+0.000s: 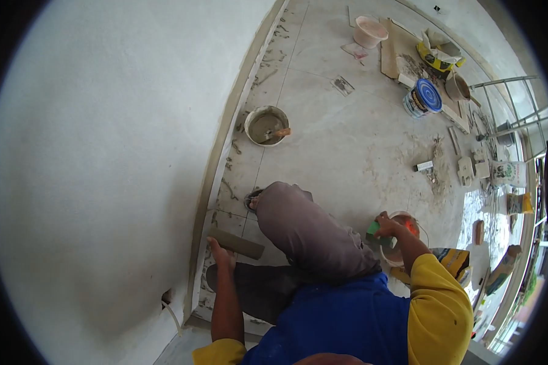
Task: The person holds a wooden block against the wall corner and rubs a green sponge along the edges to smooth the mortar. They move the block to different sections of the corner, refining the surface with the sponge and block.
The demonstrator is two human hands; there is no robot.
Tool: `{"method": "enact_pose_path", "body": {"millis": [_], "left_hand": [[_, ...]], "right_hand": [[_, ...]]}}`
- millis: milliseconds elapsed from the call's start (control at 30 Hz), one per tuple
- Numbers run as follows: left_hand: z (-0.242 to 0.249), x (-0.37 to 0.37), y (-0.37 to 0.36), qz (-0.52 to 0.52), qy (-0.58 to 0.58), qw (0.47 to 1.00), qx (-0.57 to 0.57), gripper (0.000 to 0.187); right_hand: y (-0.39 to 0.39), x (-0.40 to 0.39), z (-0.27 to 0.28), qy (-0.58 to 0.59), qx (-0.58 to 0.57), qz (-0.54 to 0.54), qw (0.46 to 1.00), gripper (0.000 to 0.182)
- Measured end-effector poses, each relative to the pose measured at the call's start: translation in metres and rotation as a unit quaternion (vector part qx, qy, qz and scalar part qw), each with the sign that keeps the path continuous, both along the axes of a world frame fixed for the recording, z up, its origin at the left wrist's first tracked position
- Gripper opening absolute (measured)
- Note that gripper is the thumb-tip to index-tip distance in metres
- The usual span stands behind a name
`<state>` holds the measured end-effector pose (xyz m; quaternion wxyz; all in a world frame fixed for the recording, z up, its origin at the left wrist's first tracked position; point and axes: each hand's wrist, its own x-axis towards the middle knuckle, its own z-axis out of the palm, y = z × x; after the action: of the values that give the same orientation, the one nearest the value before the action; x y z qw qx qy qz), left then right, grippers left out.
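My left hand (223, 253) is closed on one end of a flat grey-brown tile strip (243, 245), held close to the foot of the white wall. My right hand (386, 225) grips a green sponge (372, 230) at the left rim of a bucket (399, 258). Something orange-red (410, 227) shows inside that bucket. Ahead of my bent knee stands a pail (249, 129) of grey mortar, with an orange-handled tool (282, 132) resting in it.
A wall (122, 152) runs along my left, with dabs of mortar on the floor (323, 146) beside it. A cable (173, 317) sticks out of a wall hole. Further off are a pink basin (370, 32), a blue-lidded tub (428, 95) and a metal frame (510, 81).
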<state>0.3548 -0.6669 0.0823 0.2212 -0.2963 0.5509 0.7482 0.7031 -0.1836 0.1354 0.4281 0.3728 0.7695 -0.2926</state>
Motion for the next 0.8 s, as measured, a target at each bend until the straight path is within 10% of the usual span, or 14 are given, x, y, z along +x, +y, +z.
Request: {"method": "enact_pose_path", "body": {"millis": [233, 800], "left_hand": [[0.004, -0.005, -0.011, 0.038, 0.003, 0.998, 0.045, 0.061], [0.027, -0.025, -0.015, 0.031, 0.039, 0.994, 0.096, 0.061]], "right_hand": [[0.032, -0.049, -0.023, -0.227, -0.166, 0.083, 0.956, 0.069], [0.087, -0.103, 0.005, -0.214, -0.11, -0.012, 0.971, 0.056]]}}
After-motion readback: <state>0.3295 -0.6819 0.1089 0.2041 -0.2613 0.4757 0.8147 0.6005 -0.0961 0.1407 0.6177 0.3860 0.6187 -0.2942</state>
